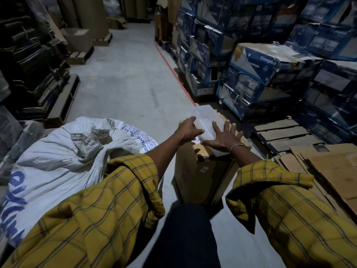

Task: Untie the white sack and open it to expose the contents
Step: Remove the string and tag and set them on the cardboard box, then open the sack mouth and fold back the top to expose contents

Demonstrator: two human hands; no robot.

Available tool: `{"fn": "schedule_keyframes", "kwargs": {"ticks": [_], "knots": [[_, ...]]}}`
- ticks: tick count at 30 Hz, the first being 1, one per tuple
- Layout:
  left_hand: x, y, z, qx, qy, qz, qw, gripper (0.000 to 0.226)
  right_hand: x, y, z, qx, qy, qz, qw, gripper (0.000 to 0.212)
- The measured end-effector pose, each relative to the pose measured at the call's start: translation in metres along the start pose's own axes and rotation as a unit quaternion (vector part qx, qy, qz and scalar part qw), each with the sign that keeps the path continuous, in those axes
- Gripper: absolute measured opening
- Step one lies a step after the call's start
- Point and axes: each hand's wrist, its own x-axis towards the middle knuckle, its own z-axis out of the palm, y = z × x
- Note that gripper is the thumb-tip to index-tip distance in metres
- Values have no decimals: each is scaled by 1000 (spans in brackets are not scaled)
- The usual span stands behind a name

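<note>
A large white woven sack [56, 167] with blue print lies on the floor at the left, its neck bunched and twisted shut near the middle top. Both my hands are off to its right, over a brown cardboard box [199, 176]. On that box rests a clear plastic container [204, 120]. My left hand [188, 130] curls around the container's left side. My right hand [225, 137] lies on its right side with fingers spread flat. Neither hand touches the sack.
Stacks of blue Crompton cartons [257, 74] line the right. Flattened cardboard [328, 171] and a wooden pallet [286, 134] lie at right. Dark stacks and pallets stand on the left. A grey concrete aisle [125, 74] with a red line runs ahead.
</note>
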Motion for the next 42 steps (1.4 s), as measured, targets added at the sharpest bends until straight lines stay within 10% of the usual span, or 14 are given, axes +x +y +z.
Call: {"fn": "schedule_keyframes", "kwargs": {"ticks": [21,32,42], "knots": [[-128,-98,-188,111,95,14,989,63,-38,-237,43,75,28,-190,978,105],[-149,-162,-270,105,274,22,956,38,-14,-342,48,311,40,-208,927,59],[-124,-193,-286,108,279,-30,954,35,10,-380,49,319,9,-253,913,37]]}}
